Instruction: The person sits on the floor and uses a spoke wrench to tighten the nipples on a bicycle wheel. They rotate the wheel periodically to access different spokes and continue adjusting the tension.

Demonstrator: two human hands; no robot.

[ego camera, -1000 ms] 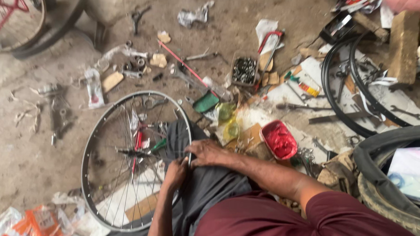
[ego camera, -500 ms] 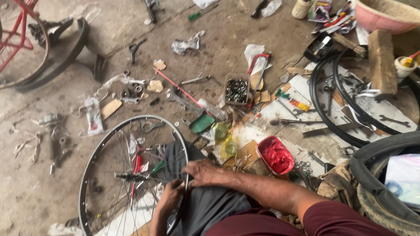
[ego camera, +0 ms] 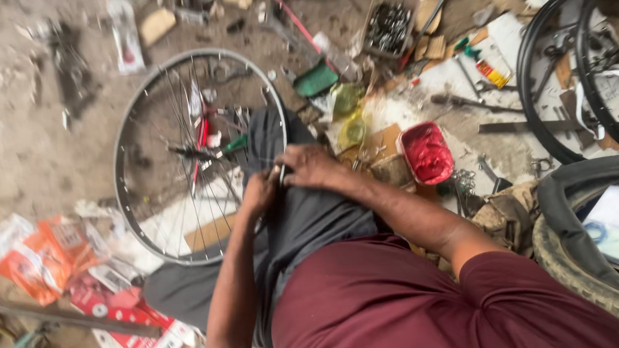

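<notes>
While we looked down from the head camera, our left hand (ego camera: pixel 258 193) and our right hand (ego camera: pixel 312 165) met over the near rim of the spoked silver bicycle wheel (ego camera: pixel 128 133), which lay flat on the dusty concrete floor (ego camera: pixel 23 145) and partly across our knee in dark grey trousers (ego camera: pixel 305 223). Our left hand was curled closed, pinching at a spoke close to the rim, though we could not tell exactly what its fingertips held. Our right hand was also bent closed, its fingers gripping a small slim metal tool (ego camera: pixel 282 174) that stood between the two hands, just beside the rim. The hands touched or nearly touched each other there. Inside the wheel ran thin spokes to a hub, and a few red and green tools lay under them. Just to the right of our right hand sat a red plastic tub (ego camera: pixel 427 151), near a piece of brown cardboard (ego camera: pixel 384 141). Beyond it, a green flat piece (ego camera: pixel 316 80) and a small box of dark metal parts (ego camera: pixel 388 26) lay among scattered scraps. Black bicycle tyres and rims (ego camera: pixel 532 101) rested at the far right, well apart from the hands. Orange and white plastic packets (ego camera: pixel 45 258) lay at the lower left, beside a red and white carton (ego camera: pixel 131 317). Our maroon shirt (ego camera: pixel 412 302) filled the bottom of the view.
</notes>
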